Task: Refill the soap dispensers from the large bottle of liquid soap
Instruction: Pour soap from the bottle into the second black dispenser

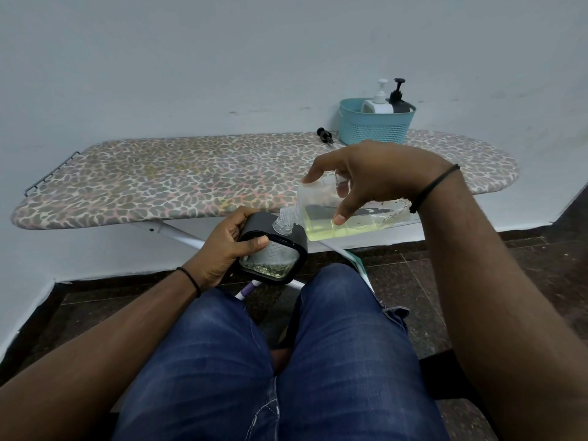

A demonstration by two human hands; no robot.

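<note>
My left hand [222, 246] grips a black-framed clear soap dispenser [273, 254] above my knees, tilted, with a little yellowish soap at its bottom. My right hand [372, 176] holds the large clear bottle [324, 214] on its side, its threaded neck resting at the dispenser's open clear mouth. Yellow-green liquid soap [321, 230] lies along the bottle's lower side. A black pump head [325, 135] lies on the ironing board [159, 183], apart from both hands.
A teal basket [372, 128] at the board's far right holds a white pump dispenser [378, 101] and a dark one [399, 98]. The board stands against a pale wall. My jeans-clad legs [286, 361] fill the foreground over dark floor tiles.
</note>
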